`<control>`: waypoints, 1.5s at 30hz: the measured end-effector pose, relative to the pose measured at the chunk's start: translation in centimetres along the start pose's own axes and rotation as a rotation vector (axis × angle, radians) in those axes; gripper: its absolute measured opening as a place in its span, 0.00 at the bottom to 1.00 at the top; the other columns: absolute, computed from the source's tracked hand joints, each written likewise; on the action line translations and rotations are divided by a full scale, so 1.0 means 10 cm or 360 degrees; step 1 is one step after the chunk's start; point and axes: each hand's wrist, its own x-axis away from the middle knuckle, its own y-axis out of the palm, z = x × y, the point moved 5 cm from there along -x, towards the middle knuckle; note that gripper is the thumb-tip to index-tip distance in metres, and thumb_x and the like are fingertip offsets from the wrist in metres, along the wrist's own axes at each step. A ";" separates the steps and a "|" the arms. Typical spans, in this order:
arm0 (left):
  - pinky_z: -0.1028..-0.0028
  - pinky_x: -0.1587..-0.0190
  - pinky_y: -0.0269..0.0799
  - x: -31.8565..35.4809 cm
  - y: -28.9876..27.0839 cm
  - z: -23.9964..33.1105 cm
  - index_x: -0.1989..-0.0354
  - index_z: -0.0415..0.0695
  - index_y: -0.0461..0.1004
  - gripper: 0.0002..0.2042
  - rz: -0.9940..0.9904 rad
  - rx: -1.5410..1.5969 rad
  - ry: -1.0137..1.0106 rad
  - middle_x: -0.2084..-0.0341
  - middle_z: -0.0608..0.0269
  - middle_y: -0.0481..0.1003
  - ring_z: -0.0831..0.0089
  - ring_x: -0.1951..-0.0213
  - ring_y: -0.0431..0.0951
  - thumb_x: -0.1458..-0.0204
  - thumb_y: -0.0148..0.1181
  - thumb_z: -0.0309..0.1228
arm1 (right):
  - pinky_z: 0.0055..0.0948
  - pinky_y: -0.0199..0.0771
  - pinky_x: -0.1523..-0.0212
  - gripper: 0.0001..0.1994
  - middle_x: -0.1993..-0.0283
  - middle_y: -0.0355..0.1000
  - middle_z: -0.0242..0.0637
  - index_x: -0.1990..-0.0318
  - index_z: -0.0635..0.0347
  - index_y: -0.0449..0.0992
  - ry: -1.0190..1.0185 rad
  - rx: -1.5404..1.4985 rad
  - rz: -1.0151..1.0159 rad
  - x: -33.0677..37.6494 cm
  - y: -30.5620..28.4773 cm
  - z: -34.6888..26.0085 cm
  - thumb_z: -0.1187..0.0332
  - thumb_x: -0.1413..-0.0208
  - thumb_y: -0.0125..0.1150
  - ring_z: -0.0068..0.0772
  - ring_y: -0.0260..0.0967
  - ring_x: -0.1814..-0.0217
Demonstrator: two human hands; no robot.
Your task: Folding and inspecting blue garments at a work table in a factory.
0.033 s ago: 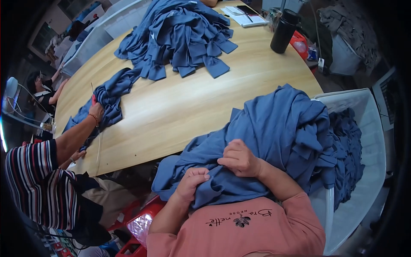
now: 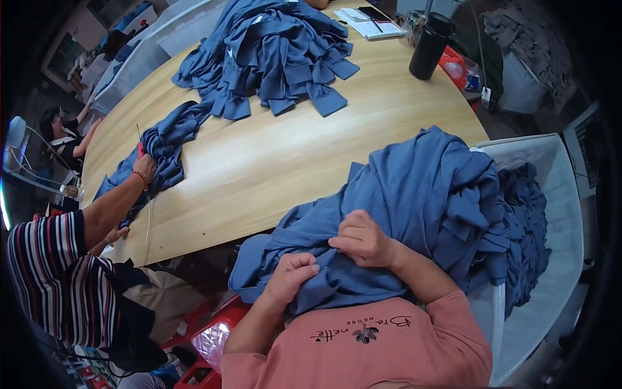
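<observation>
A large bunched blue garment (image 2: 408, 188) lies over the table's near edge and across my lap. My left hand (image 2: 293, 277) is closed at its lower edge, thumb against curled fingers, pinching the cloth. A little higher and to the right, my right hand (image 2: 365, 238) is curled with thumb and fingertips together on a fold of the same garment. A short stretch of fabric runs between the two hands. Whatever finer detail sits between the fingertips is too small to make out.
The pale wooden table (image 2: 272, 152) carries a heap of blue garments (image 2: 272, 58), a black bottle (image 2: 431, 48) and a notebook (image 2: 376, 27). On my right stands a white bin (image 2: 557, 246) of blue cloth. At left, a co-worker in a striped shirt (image 2: 55, 279) handles another blue garment.
</observation>
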 end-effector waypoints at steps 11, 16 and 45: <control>0.65 0.64 0.68 -0.40 0.21 0.34 0.71 0.40 0.75 0.06 0.0354 -0.2641 0.1021 0.76 0.55 0.73 0.58 0.66 0.74 0.61 0.61 0.24 | 0.36 0.66 0.61 0.11 0.72 0.70 0.34 0.69 0.62 0.73 0.0045 0.0056 0.0143 0.05 0.02 0.00 0.79 0.65 0.63 0.37 0.69 0.65; 0.68 0.64 0.68 -0.40 0.10 0.41 0.70 0.38 0.74 0.07 0.0433 -0.2196 0.0829 0.77 0.54 0.72 0.60 0.68 0.73 0.61 0.59 0.22 | 0.35 0.65 0.60 0.11 0.71 0.70 0.35 0.69 0.62 0.73 0.0075 0.0058 0.0118 0.04 0.00 0.02 0.81 0.65 0.62 0.37 0.70 0.64; 0.85 0.69 0.64 -0.62 -0.29 0.10 0.73 0.39 0.76 0.02 0.0170 -0.0506 0.0230 0.77 0.72 0.74 0.87 0.74 0.69 0.55 0.61 0.23 | 0.36 0.63 0.54 0.08 0.71 0.67 0.33 0.71 0.60 0.72 0.0125 -0.0037 -0.0024 0.02 0.12 0.06 0.79 0.63 0.57 0.35 0.67 0.60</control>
